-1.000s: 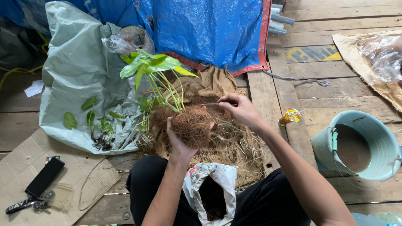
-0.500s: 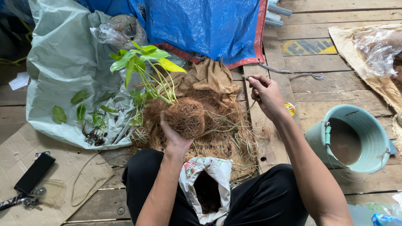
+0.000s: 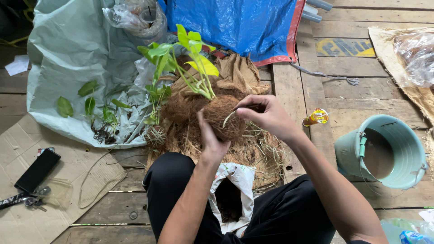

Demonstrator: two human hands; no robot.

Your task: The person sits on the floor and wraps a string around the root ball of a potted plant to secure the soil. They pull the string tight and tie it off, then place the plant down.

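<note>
My left hand grips a brown coconut-fibre ball from below, with a green leafy plant growing out of its top. My right hand is at the ball's right side, its fingers pinched on a thin pale string that lies against the fibre. Beneath the ball lies a heap of loose fibre and straw on brown sacking. Between my knees stands an open white bag of dark soil.
A pale green sack at left carries small uprooted plants. A teal bucket stands at right and a small yellow bottle lies beside it. A black phone and keys rest on cardboard. Blue tarp lies behind.
My right hand, stretched out to the right half a second ago, has come back to the fibre ball with the string. The ball stays in my left hand.
</note>
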